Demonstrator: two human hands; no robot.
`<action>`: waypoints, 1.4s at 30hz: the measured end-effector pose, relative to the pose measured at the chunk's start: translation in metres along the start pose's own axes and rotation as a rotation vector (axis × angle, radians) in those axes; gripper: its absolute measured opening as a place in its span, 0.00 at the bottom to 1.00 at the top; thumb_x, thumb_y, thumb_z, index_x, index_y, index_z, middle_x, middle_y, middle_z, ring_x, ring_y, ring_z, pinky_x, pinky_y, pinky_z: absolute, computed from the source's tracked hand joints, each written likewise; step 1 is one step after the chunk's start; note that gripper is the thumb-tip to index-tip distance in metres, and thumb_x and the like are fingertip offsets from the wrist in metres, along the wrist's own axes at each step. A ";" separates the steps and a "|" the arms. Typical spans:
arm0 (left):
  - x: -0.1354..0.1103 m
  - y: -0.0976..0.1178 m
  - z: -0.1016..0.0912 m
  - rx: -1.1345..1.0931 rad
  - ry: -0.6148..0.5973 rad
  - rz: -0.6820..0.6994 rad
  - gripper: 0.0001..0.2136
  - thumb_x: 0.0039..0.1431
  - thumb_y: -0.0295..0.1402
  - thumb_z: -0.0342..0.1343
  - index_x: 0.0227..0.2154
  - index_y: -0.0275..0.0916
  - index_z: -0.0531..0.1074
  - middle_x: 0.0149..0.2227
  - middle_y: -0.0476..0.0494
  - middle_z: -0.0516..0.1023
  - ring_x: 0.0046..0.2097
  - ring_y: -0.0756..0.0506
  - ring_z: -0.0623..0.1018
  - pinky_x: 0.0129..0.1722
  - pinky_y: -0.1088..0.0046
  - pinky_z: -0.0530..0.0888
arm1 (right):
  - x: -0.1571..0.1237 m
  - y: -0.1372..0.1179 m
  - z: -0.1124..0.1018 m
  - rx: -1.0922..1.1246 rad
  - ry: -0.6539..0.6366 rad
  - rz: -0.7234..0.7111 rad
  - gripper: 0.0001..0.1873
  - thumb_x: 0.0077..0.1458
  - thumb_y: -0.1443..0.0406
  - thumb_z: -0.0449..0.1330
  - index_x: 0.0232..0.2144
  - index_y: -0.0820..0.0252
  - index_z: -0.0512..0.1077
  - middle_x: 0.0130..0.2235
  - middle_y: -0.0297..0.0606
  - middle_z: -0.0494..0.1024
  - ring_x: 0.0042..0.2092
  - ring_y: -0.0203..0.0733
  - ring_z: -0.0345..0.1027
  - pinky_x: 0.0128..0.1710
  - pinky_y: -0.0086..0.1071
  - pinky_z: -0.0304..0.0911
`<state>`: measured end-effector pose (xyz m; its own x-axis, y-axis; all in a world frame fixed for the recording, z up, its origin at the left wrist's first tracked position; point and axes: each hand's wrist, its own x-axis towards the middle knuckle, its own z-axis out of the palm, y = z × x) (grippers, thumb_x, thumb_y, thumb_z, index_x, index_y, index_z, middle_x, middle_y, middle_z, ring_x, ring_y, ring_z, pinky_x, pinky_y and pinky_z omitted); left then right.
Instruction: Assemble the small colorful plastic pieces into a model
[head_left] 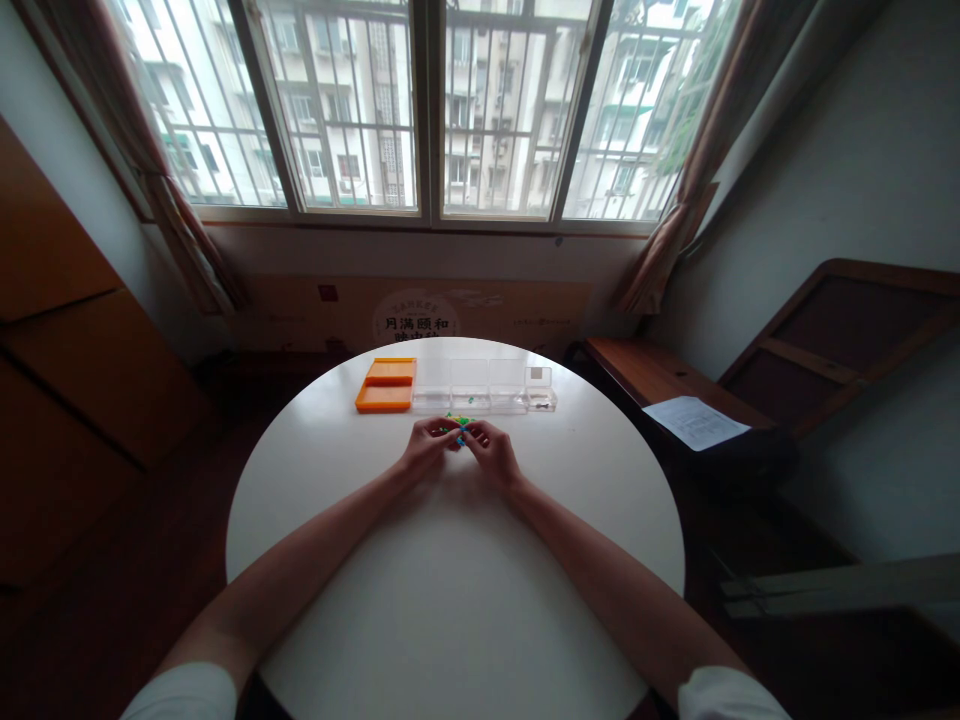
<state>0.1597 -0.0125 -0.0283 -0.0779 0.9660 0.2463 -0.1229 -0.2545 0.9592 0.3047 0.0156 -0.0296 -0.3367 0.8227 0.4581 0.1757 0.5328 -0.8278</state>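
My left hand (pixel 429 447) and my right hand (pixel 489 452) meet over the far middle of a round white table (pixel 450 600). The fingers of both hands are curled and pinched together around small green and yellow pieces (pixel 459 422), too small to name. Just beyond the hands stands a row of clear plastic boxes (pixel 486 386). An orange box (pixel 387 385) with its lid open sits at the left end of that row.
A barred window (pixel 427 110) with curtains fills the far wall. A cardboard panel with printed characters (pixel 416 312) leans below it. To the right a dark wooden bench holds a sheet of paper (pixel 694 421). Wooden furniture (pixel 67 330) stands at the left.
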 end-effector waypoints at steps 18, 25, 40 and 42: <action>0.001 -0.001 -0.001 0.003 0.004 -0.012 0.15 0.41 0.38 0.63 0.28 0.31 0.74 0.24 0.43 0.74 0.24 0.49 0.73 0.26 0.73 0.71 | 0.000 0.001 0.000 0.007 -0.014 -0.001 0.13 0.50 0.59 0.55 0.33 0.62 0.72 0.27 0.38 0.76 0.26 0.37 0.68 0.25 0.28 0.62; 0.001 0.001 0.000 -0.002 -0.001 -0.014 0.15 0.41 0.38 0.63 0.28 0.31 0.74 0.25 0.43 0.75 0.25 0.49 0.74 0.27 0.72 0.71 | 0.000 0.001 0.000 0.002 -0.010 -0.005 0.13 0.50 0.59 0.55 0.32 0.62 0.72 0.26 0.37 0.75 0.25 0.36 0.67 0.25 0.27 0.61; 0.001 0.001 0.000 -0.004 0.005 -0.019 0.14 0.41 0.38 0.63 0.28 0.31 0.74 0.24 0.43 0.75 0.24 0.49 0.74 0.26 0.73 0.70 | 0.000 0.004 0.000 -0.014 -0.012 -0.008 0.13 0.51 0.59 0.55 0.33 0.62 0.71 0.27 0.37 0.75 0.26 0.36 0.67 0.26 0.27 0.61; 0.001 0.001 0.000 0.000 0.006 -0.023 0.15 0.41 0.38 0.63 0.28 0.31 0.74 0.24 0.43 0.75 0.24 0.49 0.74 0.26 0.73 0.70 | 0.000 0.004 0.001 -0.010 -0.010 -0.008 0.13 0.51 0.59 0.55 0.32 0.63 0.72 0.26 0.37 0.75 0.26 0.36 0.67 0.25 0.27 0.61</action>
<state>0.1597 -0.0117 -0.0276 -0.0812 0.9713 0.2236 -0.1244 -0.2324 0.9646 0.3047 0.0177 -0.0325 -0.3475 0.8162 0.4617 0.1825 0.5418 -0.8205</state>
